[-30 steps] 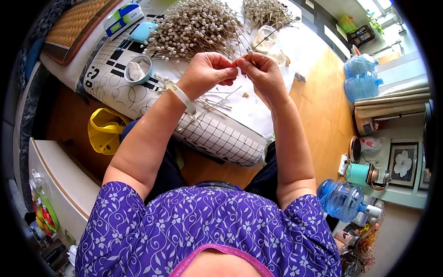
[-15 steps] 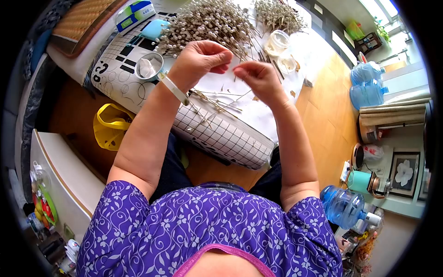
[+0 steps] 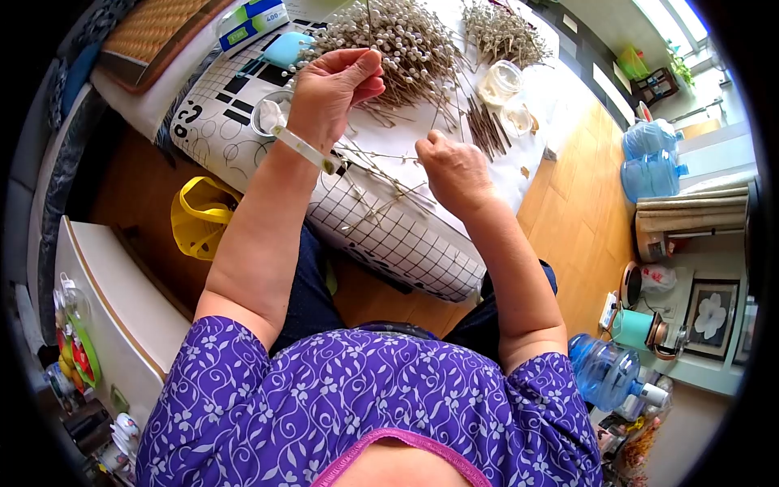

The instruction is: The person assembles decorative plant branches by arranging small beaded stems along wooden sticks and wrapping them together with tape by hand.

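My left hand [image 3: 337, 88] is raised in front of a big bunch of white-tipped stems [image 3: 414, 50], its thumb and fingertips pinched on a thin dark stem [image 3: 370, 24] that points up. To the right and lower, my right hand [image 3: 456, 169] is closed over the white cloth; a thin stem rises by its fingertips, but what the fingers hold is too small to make out. Loose thin twigs [image 3: 381, 172] lie between and below the hands. A row of short brown sticks [image 3: 487, 128] lies beyond my right hand, near an open clear jar [image 3: 501, 81].
Left of the bunch are a tub with white contents [image 3: 269, 116], a light blue case [image 3: 287, 50] and a tissue pack [image 3: 251, 24]. A smaller bunch [image 3: 507, 36] stands at the back. A yellow bag [image 3: 199, 219] is below the table's left side.
My hands were together at a stem; they have moved apart, left hand up and left, right hand down. The dark stem now shows upright in my left hand. The view has shifted slightly.
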`<action>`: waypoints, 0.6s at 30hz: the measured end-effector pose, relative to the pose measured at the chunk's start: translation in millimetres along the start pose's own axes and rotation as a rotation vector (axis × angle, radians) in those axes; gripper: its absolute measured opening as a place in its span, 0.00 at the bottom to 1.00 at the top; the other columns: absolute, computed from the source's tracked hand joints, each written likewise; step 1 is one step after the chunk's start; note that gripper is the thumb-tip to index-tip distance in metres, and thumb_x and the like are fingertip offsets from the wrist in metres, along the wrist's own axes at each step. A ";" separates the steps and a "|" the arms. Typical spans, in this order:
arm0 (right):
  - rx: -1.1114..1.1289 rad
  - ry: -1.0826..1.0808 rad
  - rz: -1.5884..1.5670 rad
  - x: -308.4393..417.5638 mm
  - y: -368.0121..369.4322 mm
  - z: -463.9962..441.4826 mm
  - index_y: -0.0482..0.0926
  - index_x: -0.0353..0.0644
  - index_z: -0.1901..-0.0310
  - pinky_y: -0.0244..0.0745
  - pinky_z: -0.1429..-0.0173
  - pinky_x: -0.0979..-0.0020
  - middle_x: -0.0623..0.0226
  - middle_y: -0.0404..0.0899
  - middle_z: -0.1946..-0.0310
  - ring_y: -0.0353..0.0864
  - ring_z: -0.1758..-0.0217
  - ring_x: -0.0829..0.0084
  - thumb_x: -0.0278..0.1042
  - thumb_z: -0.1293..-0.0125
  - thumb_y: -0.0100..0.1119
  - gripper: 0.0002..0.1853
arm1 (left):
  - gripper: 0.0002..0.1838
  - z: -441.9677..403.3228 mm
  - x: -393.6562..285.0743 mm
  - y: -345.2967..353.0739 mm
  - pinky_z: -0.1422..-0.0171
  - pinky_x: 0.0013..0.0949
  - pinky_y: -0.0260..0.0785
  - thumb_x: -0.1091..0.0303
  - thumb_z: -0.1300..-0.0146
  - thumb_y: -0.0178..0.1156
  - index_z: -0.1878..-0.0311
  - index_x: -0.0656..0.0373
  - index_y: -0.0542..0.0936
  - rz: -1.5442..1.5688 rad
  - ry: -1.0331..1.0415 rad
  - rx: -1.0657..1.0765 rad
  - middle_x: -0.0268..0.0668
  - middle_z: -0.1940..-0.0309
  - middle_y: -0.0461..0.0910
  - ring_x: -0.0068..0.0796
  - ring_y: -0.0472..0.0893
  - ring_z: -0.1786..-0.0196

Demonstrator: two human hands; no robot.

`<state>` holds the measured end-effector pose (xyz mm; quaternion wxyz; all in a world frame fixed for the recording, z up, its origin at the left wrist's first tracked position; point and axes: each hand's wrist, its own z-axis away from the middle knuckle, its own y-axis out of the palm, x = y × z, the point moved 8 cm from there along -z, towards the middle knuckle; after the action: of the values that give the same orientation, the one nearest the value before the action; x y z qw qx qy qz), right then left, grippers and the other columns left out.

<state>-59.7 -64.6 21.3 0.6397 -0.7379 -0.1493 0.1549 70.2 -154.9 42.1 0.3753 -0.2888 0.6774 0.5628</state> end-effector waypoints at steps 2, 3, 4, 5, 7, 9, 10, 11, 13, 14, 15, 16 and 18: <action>0.015 0.013 0.037 -5.0 -4.8 2.3 0.69 0.40 0.72 0.71 0.72 0.66 0.63 0.71 0.72 0.77 0.72 0.64 0.25 0.47 0.51 0.02 | 0.07 -0.3 4.4 1.9 0.66 0.26 0.76 0.69 0.47 0.62 0.66 0.60 0.79 0.004 -0.009 0.010 0.35 0.75 0.79 0.22 0.79 0.74; -0.024 0.024 0.090 -7.2 -10.6 4.7 0.68 0.41 0.72 0.71 0.73 0.67 0.64 0.71 0.73 0.77 0.73 0.66 0.24 0.48 0.50 0.03 | 0.07 -0.5 6.7 3.7 0.66 0.25 0.76 0.69 0.47 0.62 0.66 0.59 0.79 0.007 -0.022 0.022 0.35 0.75 0.79 0.22 0.79 0.74; -0.026 0.023 0.094 -7.2 -16.2 7.3 0.68 0.41 0.72 0.71 0.73 0.67 0.64 0.71 0.73 0.77 0.73 0.66 0.24 0.48 0.50 0.03 | 0.07 -0.5 6.3 4.8 0.66 0.25 0.76 0.69 0.47 0.62 0.66 0.59 0.79 0.010 -0.019 0.023 0.35 0.75 0.79 0.22 0.79 0.74; -0.102 -0.005 0.084 -4.0 -30.1 10.6 0.67 0.41 0.72 0.71 0.74 0.68 0.64 0.70 0.73 0.77 0.74 0.67 0.23 0.49 0.50 0.03 | 0.07 -0.3 5.8 6.1 0.66 0.25 0.76 0.69 0.47 0.62 0.66 0.59 0.79 0.017 -0.012 0.026 0.35 0.75 0.79 0.22 0.79 0.74; -0.107 -0.018 0.106 2.0 -40.5 16.5 0.67 0.41 0.73 0.72 0.73 0.70 0.65 0.70 0.74 0.76 0.75 0.68 0.23 0.49 0.50 0.04 | 0.07 -1.4 5.9 7.4 0.66 0.25 0.76 0.69 0.47 0.62 0.66 0.59 0.80 0.038 -0.002 0.031 0.35 0.75 0.79 0.22 0.79 0.74; -0.086 0.008 0.122 -10.1 -27.8 24.0 0.66 0.41 0.73 0.72 0.73 0.71 0.65 0.70 0.75 0.76 0.75 0.68 0.22 0.50 0.50 0.04 | 0.07 -2.8 9.0 6.8 0.66 0.25 0.76 0.69 0.47 0.62 0.66 0.59 0.80 0.041 -0.004 0.034 0.35 0.75 0.79 0.22 0.79 0.74; -0.063 0.023 0.141 -16.6 -24.3 26.1 0.66 0.41 0.73 0.72 0.73 0.72 0.65 0.70 0.75 0.77 0.75 0.68 0.21 0.50 0.50 0.04 | 0.07 -3.0 7.8 6.8 0.66 0.25 0.76 0.69 0.47 0.62 0.66 0.59 0.80 0.049 0.001 0.029 0.35 0.74 0.79 0.22 0.79 0.74; -0.035 0.051 0.132 -25.9 -23.6 28.6 0.66 0.41 0.73 0.73 0.72 0.70 0.65 0.70 0.76 0.77 0.74 0.68 0.19 0.51 0.50 0.06 | 0.07 -1.4 6.9 8.3 0.66 0.25 0.76 0.69 0.47 0.62 0.65 0.59 0.79 0.020 0.010 0.012 0.35 0.75 0.79 0.22 0.79 0.75; -0.099 0.093 0.138 -41.1 -36.8 37.3 0.67 0.41 0.72 0.73 0.70 0.68 0.64 0.71 0.75 0.77 0.73 0.65 0.19 0.51 0.51 0.06 | 0.07 0.3 11.5 8.5 0.67 0.24 0.76 0.69 0.47 0.62 0.65 0.60 0.79 0.017 -0.014 0.000 0.34 0.75 0.79 0.22 0.79 0.75; -0.141 0.111 0.117 -48.7 -43.7 41.3 0.68 0.41 0.70 0.73 0.70 0.67 0.63 0.71 0.74 0.77 0.72 0.64 0.19 0.50 0.51 0.07 | 0.07 -0.6 13.8 10.7 0.67 0.24 0.76 0.69 0.47 0.62 0.65 0.60 0.79 0.006 -0.036 -0.004 0.34 0.75 0.79 0.21 0.79 0.75; -0.230 0.085 0.099 -51.5 -52.6 44.8 0.70 0.41 0.73 0.73 0.71 0.69 0.64 0.71 0.75 0.76 0.75 0.68 0.21 0.49 0.52 0.03 | 0.08 0.1 14.7 12.3 0.67 0.23 0.76 0.69 0.47 0.62 0.65 0.60 0.79 0.003 -0.036 -0.012 0.34 0.75 0.79 0.21 0.78 0.75; -0.237 0.089 0.104 -54.4 -54.6 45.9 0.70 0.41 0.73 0.73 0.71 0.69 0.64 0.71 0.75 0.76 0.75 0.68 0.21 0.49 0.52 0.03 | 0.08 -0.2 15.8 14.7 0.67 0.23 0.76 0.69 0.47 0.62 0.65 0.60 0.79 0.003 -0.032 -0.003 0.34 0.75 0.79 0.21 0.78 0.75; -0.402 0.126 -0.208 -65.5 -65.5 52.0 0.73 0.41 0.71 0.71 0.70 0.67 0.61 0.74 0.74 0.76 0.74 0.65 0.23 0.46 0.52 0.02 | 0.07 0.2 19.4 15.3 0.68 0.23 0.75 0.69 0.46 0.61 0.65 0.61 0.79 0.002 -0.018 -0.021 0.34 0.75 0.78 0.21 0.78 0.75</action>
<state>-142.4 -36.4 81.7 0.5006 -0.8393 -0.2119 0.0091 47.1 -151.0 34.3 0.3779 -0.2869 0.6682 0.5730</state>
